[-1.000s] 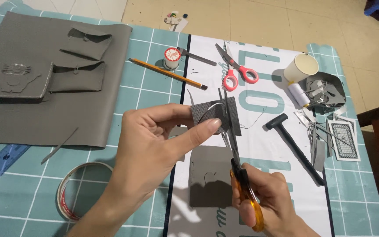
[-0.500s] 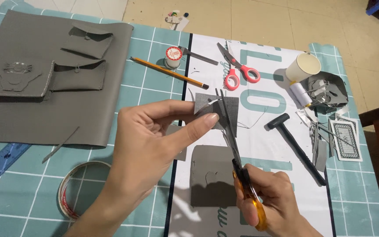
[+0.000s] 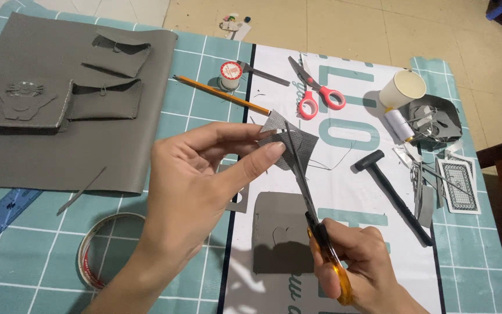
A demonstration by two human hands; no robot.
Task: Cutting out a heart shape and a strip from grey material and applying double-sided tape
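Step in hand: trimming a small grey fabric piece [image 3: 289,142] w/ orange-handled scissors [image 3: 315,227]. The left hand [image 3: 198,186] holds this piece up over the mat, thumb and index finger pinched closed on its left edge, other fingers curled loosely under. The piece sits just at the tips of that hand, tilted, and the blades cross it from below; they look nearly closed on it, but I cannot tell how deep the cut is.

The right hand [image 3: 361,261] is low and near the body, below-right of the left hand, fingers wrapped closed around the orange handles, blades pointing up and away toward the piece.

Next move, as I judge: it calls for a steady pinch and a small turn of the piece so the blades follow the edge w/o slipping, fingertips kept clear.

Under both hands lies a larger grey cut-out [image 3: 280,238], flat on the white banner. Right of the scissors hand, a black hammer [image 3: 393,195]. Beyond the left hand, a pencil [image 3: 222,96] and red-handled scissors [image 3: 315,96].
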